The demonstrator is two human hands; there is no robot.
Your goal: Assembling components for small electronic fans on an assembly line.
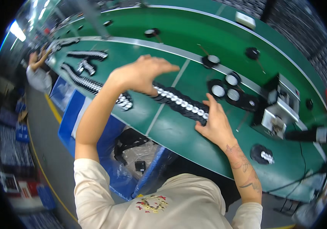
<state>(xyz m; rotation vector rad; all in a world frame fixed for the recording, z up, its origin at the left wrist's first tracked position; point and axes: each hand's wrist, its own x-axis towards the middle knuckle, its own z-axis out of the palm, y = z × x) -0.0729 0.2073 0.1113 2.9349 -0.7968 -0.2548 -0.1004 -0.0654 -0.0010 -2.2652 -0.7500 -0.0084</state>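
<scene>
A long row of overlapping black round parts with shiny silver-white centres (180,102) lies on the green table in front of me. Over its left end is my left hand (142,74), its fingers stretched out and apart from the thumb, which comes down beside the row. My right hand (215,122) has its thumb and fingers on either side of the row's right end, gripping it. Farther left, another long row (83,82) of the same parts runs along the table, partly hidden behind my left forearm.
Loose round parts (217,91) lie beyond my right hand, near a metal bench device (276,108). One part (262,154) sits at the right. Other parts ride on the green conveyor belt (186,28) behind. Below the table edge stands a blue lined bin (127,187). A person (39,74) works far left.
</scene>
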